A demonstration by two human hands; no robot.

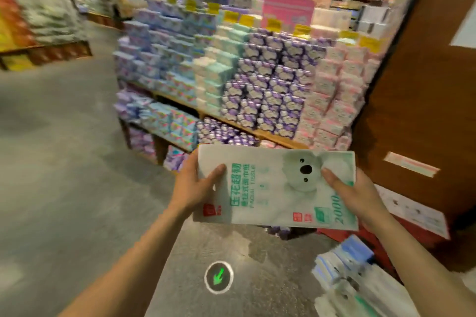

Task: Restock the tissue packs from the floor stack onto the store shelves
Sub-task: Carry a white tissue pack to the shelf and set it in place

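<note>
A white and green tissue pack (273, 188) with a koala picture is held flat in front of me, above the floor. My left hand (198, 185) grips its left end, thumb on top. My right hand (353, 193) grips its right end, thumb lying across the top. The floor stack (360, 283) of more tissue packs, blue and white, lies at the lower right beside my right forearm. The store shelves (257, 80) stand just beyond the held pack, filled with blue, mint, purple and pink packs in stepped rows.
A brown wall or pillar (422, 110) rises at the right, with red sheets on the floor at its foot. Grey concrete aisle (64, 162) stretches to the left. Another display (33, 23) of goods stands at the far left. A round green arrow marker (219, 276) is on the floor.
</note>
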